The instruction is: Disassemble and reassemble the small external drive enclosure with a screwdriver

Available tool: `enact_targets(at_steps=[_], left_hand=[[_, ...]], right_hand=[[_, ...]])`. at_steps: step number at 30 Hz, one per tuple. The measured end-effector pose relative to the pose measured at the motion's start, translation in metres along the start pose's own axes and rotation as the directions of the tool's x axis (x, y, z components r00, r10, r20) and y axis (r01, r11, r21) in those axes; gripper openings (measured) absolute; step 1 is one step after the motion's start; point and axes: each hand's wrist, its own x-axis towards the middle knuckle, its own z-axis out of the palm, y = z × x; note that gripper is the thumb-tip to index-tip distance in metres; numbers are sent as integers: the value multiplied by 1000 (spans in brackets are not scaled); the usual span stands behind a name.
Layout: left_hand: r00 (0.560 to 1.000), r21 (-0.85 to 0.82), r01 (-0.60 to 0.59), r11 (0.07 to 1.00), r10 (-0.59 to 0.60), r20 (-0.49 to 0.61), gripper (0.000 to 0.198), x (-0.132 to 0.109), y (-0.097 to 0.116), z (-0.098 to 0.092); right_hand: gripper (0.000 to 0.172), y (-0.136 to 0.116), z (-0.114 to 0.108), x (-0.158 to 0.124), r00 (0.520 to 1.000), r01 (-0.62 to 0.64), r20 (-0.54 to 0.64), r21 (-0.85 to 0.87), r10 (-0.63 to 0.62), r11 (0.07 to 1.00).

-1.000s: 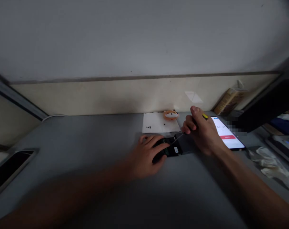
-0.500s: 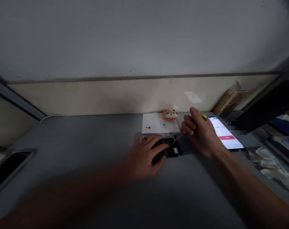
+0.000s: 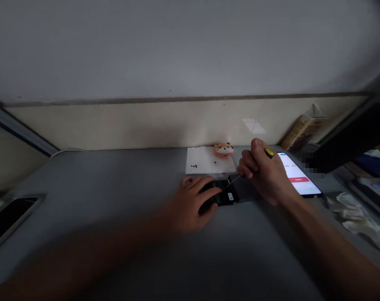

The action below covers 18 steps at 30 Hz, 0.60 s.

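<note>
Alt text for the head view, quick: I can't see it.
A right hand points a yellow-ended tool down at a black device held by the left hand on a gray table. Behind it, white paper bears dark bits and an orange animal-faced object.

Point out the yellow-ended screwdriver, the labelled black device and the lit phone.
Screwdriver [image 3: 269, 153]: head view, yellow handle end.
Black device [image 3: 230, 196]: head view, its white label.
Lit phone [image 3: 299, 180]: head view, red bar on the screen.

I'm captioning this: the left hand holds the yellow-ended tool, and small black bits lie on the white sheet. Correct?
The side is wrong: the head view shows the right hand holding the yellow-ended tool. Small black bits do lie on the white sheet.
</note>
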Motion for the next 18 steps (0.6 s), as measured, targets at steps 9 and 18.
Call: enact_targets(at_steps=[9, 18], left_hand=[[1000, 5, 2, 1000, -2, -1, 33, 0, 1, 0], [1000, 19, -5, 1000, 5, -3, 33, 0, -1, 2]], right_hand=[[37, -7, -2, 2, 995, -80, 64, 113, 73, 990], [53, 13, -2, 4, 982, 171, -41, -242, -186, 955]])
